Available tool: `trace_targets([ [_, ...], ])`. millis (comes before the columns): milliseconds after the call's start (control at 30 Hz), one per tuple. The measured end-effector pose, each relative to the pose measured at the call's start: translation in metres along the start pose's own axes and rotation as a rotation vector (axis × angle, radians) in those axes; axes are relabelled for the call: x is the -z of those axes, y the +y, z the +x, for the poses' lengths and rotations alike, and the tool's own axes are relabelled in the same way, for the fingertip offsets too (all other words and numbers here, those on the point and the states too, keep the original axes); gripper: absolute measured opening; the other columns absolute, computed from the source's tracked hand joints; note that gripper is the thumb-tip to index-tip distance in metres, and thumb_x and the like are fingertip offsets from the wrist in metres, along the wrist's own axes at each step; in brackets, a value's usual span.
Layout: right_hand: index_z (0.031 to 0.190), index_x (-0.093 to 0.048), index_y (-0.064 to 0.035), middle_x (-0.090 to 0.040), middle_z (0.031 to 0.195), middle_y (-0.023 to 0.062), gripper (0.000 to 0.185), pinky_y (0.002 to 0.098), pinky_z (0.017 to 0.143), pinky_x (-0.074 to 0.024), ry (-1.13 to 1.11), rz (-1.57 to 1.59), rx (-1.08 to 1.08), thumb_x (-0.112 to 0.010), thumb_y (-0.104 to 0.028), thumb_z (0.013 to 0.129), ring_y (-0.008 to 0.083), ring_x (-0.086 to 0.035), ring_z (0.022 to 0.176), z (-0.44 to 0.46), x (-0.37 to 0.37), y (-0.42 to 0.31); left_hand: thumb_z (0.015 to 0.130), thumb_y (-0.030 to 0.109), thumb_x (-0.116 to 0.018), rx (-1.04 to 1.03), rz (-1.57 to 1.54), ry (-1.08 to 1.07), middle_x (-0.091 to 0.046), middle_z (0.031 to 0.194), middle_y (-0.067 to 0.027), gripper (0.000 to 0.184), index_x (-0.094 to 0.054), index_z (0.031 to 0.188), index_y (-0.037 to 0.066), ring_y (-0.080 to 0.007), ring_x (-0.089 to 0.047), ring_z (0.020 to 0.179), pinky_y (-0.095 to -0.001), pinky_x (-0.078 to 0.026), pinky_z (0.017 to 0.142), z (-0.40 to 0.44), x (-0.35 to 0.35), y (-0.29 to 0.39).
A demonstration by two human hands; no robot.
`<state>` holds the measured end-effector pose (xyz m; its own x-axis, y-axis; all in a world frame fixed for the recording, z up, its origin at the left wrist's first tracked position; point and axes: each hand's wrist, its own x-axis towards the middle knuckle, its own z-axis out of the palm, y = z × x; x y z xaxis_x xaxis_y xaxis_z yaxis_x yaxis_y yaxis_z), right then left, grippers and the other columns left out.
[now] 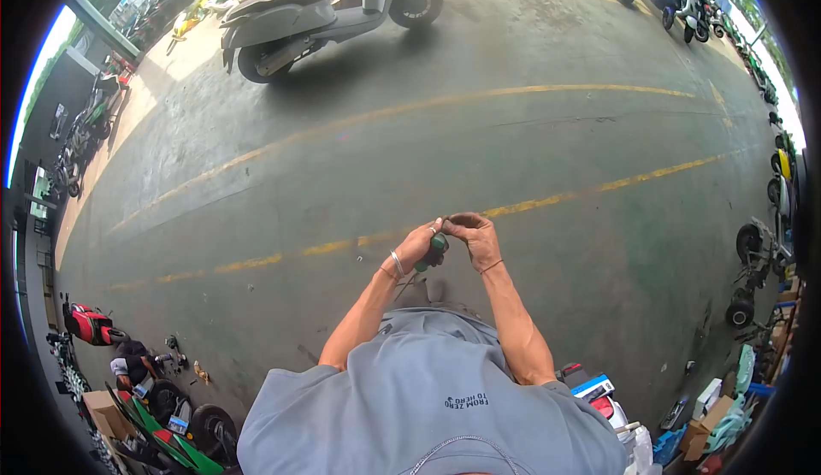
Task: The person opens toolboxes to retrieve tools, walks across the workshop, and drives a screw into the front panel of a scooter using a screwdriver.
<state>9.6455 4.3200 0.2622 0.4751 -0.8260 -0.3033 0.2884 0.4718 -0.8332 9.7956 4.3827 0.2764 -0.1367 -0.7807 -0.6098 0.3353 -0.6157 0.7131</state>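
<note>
Head view. Grey cloth shirt point(376, 389), chest print point(469, 401) reading "FROM ZERO TO HERO", inverted here. Left hand point(418, 246): fingers curled round a rounded, green-and-black tool point(439, 242), held above the smooth floor point(428, 159). Right hand point(475, 237): fingers bent, close against the left; whether they grip anything cannot be told. Beyond: painted yellow line point(547, 202); curved, pale scooter point(312, 23).

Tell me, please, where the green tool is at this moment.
In the head view, the green tool is near the middle, in the left hand, just left of the right hand and beyond the grey shirt.
</note>
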Motion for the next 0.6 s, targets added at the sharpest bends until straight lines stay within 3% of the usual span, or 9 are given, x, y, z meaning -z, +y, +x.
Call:
trace_targets([
  [167,0.082,-0.066,-0.0035,-0.067,0.086,0.0094,0.01,0.0294,0.074,-0.0496,0.137,0.319,0.121,-0.067,0.002,0.074,0.0181,-0.062,0.08,0.087,0.053,-0.078,0.094,0.042,-0.039,-0.22,0.027,-0.13,-0.053,0.085,-0.0037,0.047,-0.045,0.124,0.005,-0.0111,-0.053,0.064,-0.0261,-0.047,0.053,0.113,-0.054,0.089],
  [233,0.083,-0.065,-0.004,-0.066,0.087,0.0097,0.01,0.0308,0.076,-0.0498,0.17,0.372,0.07,-0.065,0.002,0.076,0.0196,-0.062,0.083,0.124,0.083,-0.094,0.095,0.042,-0.039,-0.228,0.054,-0.13,-0.053,0.087,-0.0036,0.047,-0.044,0.125,0.006,-0.0103,-0.053,0.066,-0.0253,-0.047,0.052,0.161,-0.071,0.103],
  [333,0.085,-0.065,-0.0058,-0.066,0.09,0.0086,0.01,0.031,0.076,-0.0497,0.181,0.526,-0.009,-0.063,0.001,0.078,0.0202,-0.061,0.088,0.198,0.117,-0.112,0.095,0.039,-0.038,-0.268,0.026,-0.104,-0.053,0.095,-0.0033,0.047,-0.043,0.126,0.004,-0.0095,-0.053,0.077,-0.024,-0.047,0.061,0.231,-0.088,0.138],
  [400,0.085,-0.065,-0.0073,-0.066,0.091,0.0072,0.01,0.0297,0.076,-0.0492,0.173,0.55,-0.041,-0.064,-0.001,0.078,0.0191,-0.061,0.088,0.251,0.135,-0.138,0.095,0.036,-0.039,-0.256,-0.104,-0.024,-0.053,0.097,-0.0032,0.043,-0.045,0.123,0.003,-0.0095,-0.052,0.083,-0.023,-0.046,0.066,0.277,-0.099,0.181],
  [433,0.085,-0.066,-0.008,-0.066,0.092,0.0065,0.01,0.0296,0.075,-0.049,0.193,0.521,-0.043,-0.065,-0.001,0.077,0.0183,-0.061,0.088,0.28,0.143,-0.154,0.095,0.033,-0.041,-0.356,-0.04,0.03,-0.055,0.096,-0.0043,0.039,-0.048,0.119,0.003,-0.01,-0.052,0.081,-0.0227,-0.045,0.067,0.312,-0.102,0.2],
  [600,0.081,-0.067,-0.0086,-0.066,0.093,0.0061,0.008,0.0281,0.071,-0.0486,0.364,0.501,0.076,-0.066,-0.002,0.076,0.0181,-0.061,0.085,0.37,0.215,-0.275,0.094,0.031,-0.043,-0.224,0.064,-0.131,-0.055,0.084,-0.0035,0.03,-0.051,0.106,0.005,-0.0095,-0.054,0.072,-0.0232,-0.044,0.057,0.443,-0.166,0.315],
])
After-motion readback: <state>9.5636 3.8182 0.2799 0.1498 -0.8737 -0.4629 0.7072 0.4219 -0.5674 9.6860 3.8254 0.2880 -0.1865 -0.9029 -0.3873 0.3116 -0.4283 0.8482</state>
